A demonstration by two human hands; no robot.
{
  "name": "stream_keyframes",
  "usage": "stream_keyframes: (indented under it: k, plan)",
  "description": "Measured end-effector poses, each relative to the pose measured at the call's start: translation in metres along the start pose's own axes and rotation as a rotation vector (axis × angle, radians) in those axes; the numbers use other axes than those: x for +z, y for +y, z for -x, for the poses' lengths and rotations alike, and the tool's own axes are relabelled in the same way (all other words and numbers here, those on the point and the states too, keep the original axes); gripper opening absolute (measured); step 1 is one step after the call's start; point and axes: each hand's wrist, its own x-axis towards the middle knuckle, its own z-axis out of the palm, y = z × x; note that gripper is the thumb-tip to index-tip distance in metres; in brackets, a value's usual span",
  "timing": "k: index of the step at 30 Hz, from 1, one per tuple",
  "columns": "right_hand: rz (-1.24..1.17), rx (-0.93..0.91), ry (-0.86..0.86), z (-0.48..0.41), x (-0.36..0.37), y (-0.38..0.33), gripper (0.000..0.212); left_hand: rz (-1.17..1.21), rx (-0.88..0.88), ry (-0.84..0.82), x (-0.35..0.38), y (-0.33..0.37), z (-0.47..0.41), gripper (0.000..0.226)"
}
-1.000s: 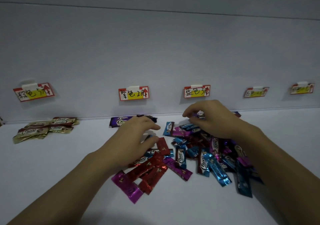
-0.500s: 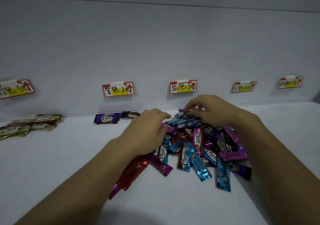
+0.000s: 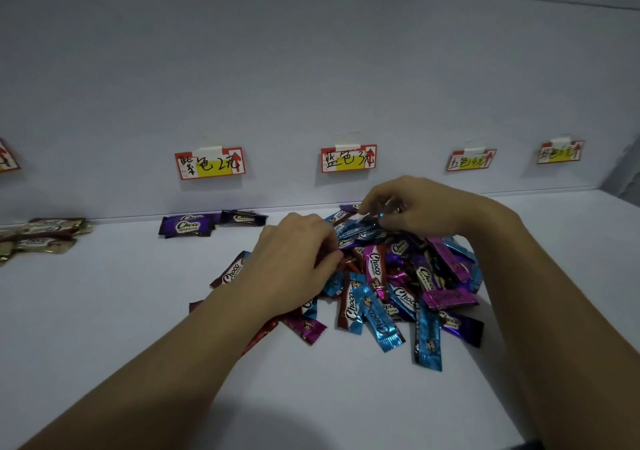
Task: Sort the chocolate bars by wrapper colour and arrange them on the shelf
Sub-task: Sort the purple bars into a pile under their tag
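A mixed pile of chocolate bars (image 3: 398,276) in blue, purple, magenta and red wrappers lies on the white shelf (image 3: 121,328), below the blue label (image 3: 348,159). My left hand (image 3: 294,259) is curled over the pile's left side, with fingers and thumb pinching a red bar (image 3: 349,263). At the back of the pile, close to the wall, my right hand (image 3: 426,210) pinches a bar (image 3: 372,216) whose colour is unclear. Two or three purple bars (image 3: 188,226) lie under the purple label (image 3: 210,164). Gold-brown bars (image 3: 45,233) lie at the far left.
A white back wall carries more price labels: a red-colour label (image 3: 471,160), one further right (image 3: 561,152) and one cut off at the left edge (image 3: 7,157). Under the two right labels the shelf holds no bars. The shelf's front edge runs along the lower right.
My left hand has moved right from the red bars into the pile's left side. My right hand stays at the back of the pile. The pile has been pushed closer together.
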Motion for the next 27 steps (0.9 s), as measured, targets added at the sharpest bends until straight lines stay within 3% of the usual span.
stream_keyframes:
  k: [2,4,8,16,21,27]
  plan:
    - [-0.07,-0.029,0.013,0.008,-0.011,0.003,0.027,0.006,0.024,-0.095,0.003,0.001,-0.003,0.032]
    - [-0.114,-0.03,-0.116,0.016,-0.02,0.006,0.032,-0.041,0.016,-0.197,0.006,0.002,-0.005,0.045]
    - [-0.06,0.032,-0.284,0.019,-0.019,0.005,0.039,-0.085,-0.024,-0.212,0.012,0.0,-0.006,0.049]
    - [-0.104,-0.018,-0.079,0.021,-0.022,0.008,0.015,-0.003,-0.043,-0.04,0.008,0.004,-0.004,0.028]
    - [-0.168,-0.111,0.072,0.021,-0.023,0.003,0.011,0.084,-0.028,0.097,-0.005,-0.005,0.0,0.026]
    - [-0.198,-0.159,0.286,0.01,-0.007,-0.018,0.007,0.065,-0.068,0.127,-0.055,-0.025,0.011,0.022]
